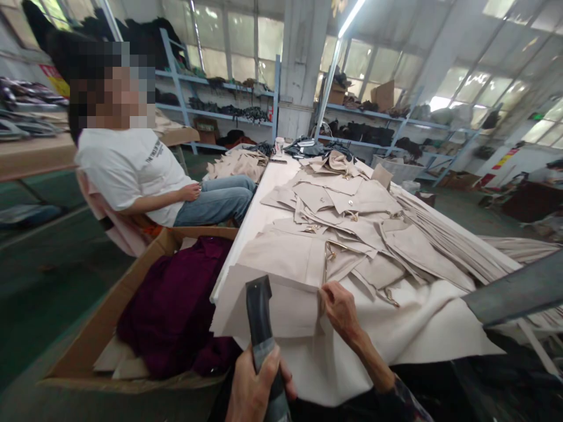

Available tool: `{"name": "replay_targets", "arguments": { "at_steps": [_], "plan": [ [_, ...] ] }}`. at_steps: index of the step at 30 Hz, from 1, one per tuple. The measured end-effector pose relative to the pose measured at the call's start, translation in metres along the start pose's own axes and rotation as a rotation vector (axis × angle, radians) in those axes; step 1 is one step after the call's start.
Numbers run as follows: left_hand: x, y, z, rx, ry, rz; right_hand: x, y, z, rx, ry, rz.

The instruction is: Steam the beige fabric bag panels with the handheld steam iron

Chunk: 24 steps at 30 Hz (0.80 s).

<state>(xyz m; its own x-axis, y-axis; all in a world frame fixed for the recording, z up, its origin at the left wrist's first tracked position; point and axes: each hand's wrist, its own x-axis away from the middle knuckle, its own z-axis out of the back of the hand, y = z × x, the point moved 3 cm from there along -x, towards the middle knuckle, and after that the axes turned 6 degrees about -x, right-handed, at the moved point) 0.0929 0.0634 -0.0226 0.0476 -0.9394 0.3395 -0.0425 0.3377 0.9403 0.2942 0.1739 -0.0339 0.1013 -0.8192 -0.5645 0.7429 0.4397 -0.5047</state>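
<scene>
My left hand [255, 384] is wrapped round a black hand tool [259, 310] with a grey band round its middle. Its blunt upper end stands over a beige panel [290, 302] at the table's near edge; I cannot make out the tool's exact kind. My right hand [341, 310] pinches the right edge of that panel between thumb and fingers. Just beyond it lies another beige piece [281, 252] with a gold metal zipper [328, 258] along its side. A white sheet [396, 328] hangs in folds under my right forearm.
Beige cut pieces [352, 199] with metal fittings are heaped along the table [259, 211]. A cardboard box [88, 328] holding purple cloth [176, 310] stands at the left. Beyond it sits a person [136, 170]. A grey metal bar [519, 287] juts in at right.
</scene>
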Motion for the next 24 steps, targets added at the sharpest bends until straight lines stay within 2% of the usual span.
{"name": "replay_targets", "arguments": {
  "at_steps": [5,11,16,19,22,24],
  "plan": [
    [0.009,0.013,0.019,-0.030,0.176,-0.064,0.002,0.002,-0.005,0.043,-0.001,-0.004],
    [0.012,0.016,0.032,-0.011,0.248,-0.030,0.001,0.001,-0.005,0.091,0.000,0.037],
    [0.019,0.018,0.050,0.001,0.362,-0.048,0.009,-0.004,-0.002,0.132,0.016,0.075],
    [0.026,0.017,0.063,-0.051,0.401,-0.064,0.026,-0.010,0.000,0.232,-0.060,0.238],
    [0.030,0.012,0.068,-0.051,0.362,-0.059,0.042,-0.013,0.000,0.354,-0.259,0.477],
    [0.032,0.009,0.066,-0.023,0.328,-0.044,0.041,-0.012,0.002,0.371,-0.314,0.544]
  ]
}}
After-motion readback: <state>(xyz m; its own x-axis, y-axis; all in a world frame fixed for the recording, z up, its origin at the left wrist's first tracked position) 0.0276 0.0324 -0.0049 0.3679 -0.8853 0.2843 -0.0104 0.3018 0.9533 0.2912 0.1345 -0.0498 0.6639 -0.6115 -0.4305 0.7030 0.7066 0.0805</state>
